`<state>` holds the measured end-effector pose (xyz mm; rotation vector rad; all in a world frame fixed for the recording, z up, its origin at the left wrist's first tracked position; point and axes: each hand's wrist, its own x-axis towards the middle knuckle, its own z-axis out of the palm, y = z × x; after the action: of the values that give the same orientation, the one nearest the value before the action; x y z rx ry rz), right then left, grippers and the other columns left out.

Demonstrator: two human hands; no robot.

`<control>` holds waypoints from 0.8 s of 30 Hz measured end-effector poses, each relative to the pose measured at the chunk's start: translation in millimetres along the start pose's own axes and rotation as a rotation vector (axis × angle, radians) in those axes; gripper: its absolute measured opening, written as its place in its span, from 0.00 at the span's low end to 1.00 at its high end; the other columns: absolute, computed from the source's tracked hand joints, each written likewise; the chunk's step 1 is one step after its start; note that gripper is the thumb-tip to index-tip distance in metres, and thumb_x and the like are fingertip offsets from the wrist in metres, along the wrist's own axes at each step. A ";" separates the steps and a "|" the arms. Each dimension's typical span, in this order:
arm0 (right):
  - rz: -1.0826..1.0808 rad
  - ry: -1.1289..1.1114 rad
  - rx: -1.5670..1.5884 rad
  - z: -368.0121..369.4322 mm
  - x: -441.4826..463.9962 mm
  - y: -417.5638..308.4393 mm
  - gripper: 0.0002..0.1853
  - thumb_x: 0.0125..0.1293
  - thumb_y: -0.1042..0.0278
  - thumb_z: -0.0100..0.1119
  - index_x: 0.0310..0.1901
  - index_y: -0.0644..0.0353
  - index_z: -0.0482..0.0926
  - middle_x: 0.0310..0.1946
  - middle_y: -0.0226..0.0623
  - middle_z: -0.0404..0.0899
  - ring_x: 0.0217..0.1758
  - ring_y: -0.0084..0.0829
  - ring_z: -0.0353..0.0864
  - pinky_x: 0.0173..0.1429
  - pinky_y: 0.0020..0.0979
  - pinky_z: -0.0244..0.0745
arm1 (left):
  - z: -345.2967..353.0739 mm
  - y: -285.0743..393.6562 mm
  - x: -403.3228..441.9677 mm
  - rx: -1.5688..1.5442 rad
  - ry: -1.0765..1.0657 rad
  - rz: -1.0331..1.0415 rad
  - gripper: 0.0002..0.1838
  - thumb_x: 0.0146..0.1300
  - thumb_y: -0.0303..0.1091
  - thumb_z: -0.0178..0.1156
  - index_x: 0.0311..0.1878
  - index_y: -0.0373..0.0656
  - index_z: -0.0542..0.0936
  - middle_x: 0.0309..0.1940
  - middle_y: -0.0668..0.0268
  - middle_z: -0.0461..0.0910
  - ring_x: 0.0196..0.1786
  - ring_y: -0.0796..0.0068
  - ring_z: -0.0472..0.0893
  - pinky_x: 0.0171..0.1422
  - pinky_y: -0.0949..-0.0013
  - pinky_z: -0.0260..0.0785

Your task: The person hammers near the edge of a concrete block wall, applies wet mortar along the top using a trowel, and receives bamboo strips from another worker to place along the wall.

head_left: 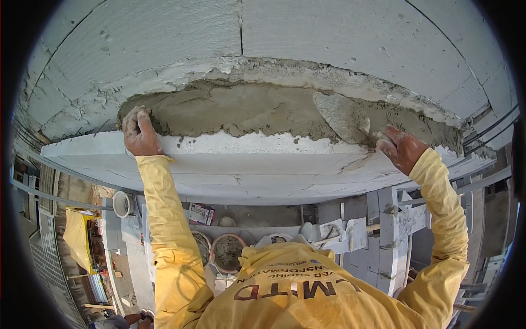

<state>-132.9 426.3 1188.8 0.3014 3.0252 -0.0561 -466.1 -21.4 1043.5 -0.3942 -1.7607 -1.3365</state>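
Wet grey mortar (235, 107) lies in a long band on top of a white block ledge (241, 159), against the block wall (350, 33). At the left end of the band, my left hand (141, 131) has its fingers curled at the mortar's edge; what they hold, if anything, is hidden. My right hand (401, 148) is closed around the handle end of a trowel (342, 115), whose mortar-smeared blade lies flat on the mortar, pointing left. The handle itself is mostly hidden by my fingers.
Below the ledge stand a tub of mortar (228, 253), a second tub (201, 247) and a white bucket (123, 204). Planks and scaffold pieces (388, 219) are at the lower right. Cables or rods run past both sides. Part of another person (145, 319) shows at the bottom left.
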 end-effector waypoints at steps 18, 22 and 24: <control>-0.364 -0.073 0.006 -20.4 98.8 -219.6 0.26 0.75 0.49 0.43 0.61 0.64 0.70 0.42 0.58 0.81 0.48 0.59 0.80 0.53 0.49 0.75 | -1.7 27.1 -1.3 -0.486 0.542 -0.127 0.17 0.75 0.38 0.45 0.50 0.33 0.74 0.49 0.59 0.71 0.56 0.69 0.72 0.64 0.66 0.64; -0.355 -0.169 -0.100 -11.2 159.8 -308.6 0.27 0.76 0.51 0.40 0.66 0.65 0.63 0.43 0.59 0.81 0.48 0.57 0.81 0.55 0.50 0.74 | -3.8 23.8 -0.2 -0.445 0.548 -0.136 0.16 0.75 0.38 0.44 0.49 0.34 0.74 0.49 0.60 0.70 0.56 0.69 0.72 0.66 0.66 0.62; -0.328 -0.210 -0.136 -16.8 172.3 -327.9 0.25 0.76 0.52 0.40 0.63 0.64 0.66 0.44 0.57 0.81 0.48 0.55 0.82 0.55 0.50 0.75 | -3.0 19.6 0.0 -0.450 0.534 -0.125 0.16 0.75 0.38 0.44 0.49 0.35 0.74 0.49 0.60 0.70 0.56 0.69 0.72 0.67 0.66 0.61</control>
<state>-367.7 139.4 1196.4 -0.2011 2.8181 0.0880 -451.3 -16.7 1055.9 -0.1443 -1.0556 -1.7391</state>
